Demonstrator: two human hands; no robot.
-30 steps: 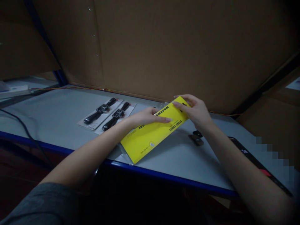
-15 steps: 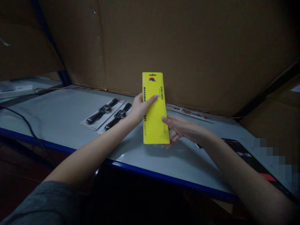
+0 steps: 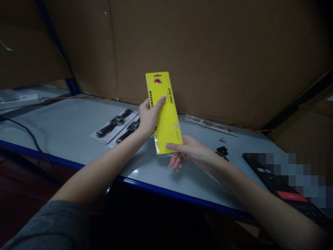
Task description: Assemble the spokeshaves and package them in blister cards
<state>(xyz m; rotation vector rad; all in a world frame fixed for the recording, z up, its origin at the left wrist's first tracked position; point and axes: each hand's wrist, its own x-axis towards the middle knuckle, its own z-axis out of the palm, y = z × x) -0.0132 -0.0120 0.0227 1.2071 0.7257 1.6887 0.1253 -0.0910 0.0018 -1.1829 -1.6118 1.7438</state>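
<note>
A yellow spokeshave package, printed "SPOKE SHAVE", is held up above the table with its hang hole at the top, leaning a little to the left. My left hand grips its left side, thumb across the printed face. At the lower right corner my right hand pinches the package, thumb on the front and the other fingers behind and below. A clear plastic edge shows along the bottom. Whatever lies on the package's far side is hidden from me.
Left on the grey table lie two carded black spokeshaves, one whole in view, the other partly behind my left arm. A long flat packet lies at the back. Small black parts and a black-and-red item are right.
The package has shifted left and slightly up, and now tilts left. My right hand has moved from its right edge to its bottom corner, thumb on the front. Small black parts have come into view.
</note>
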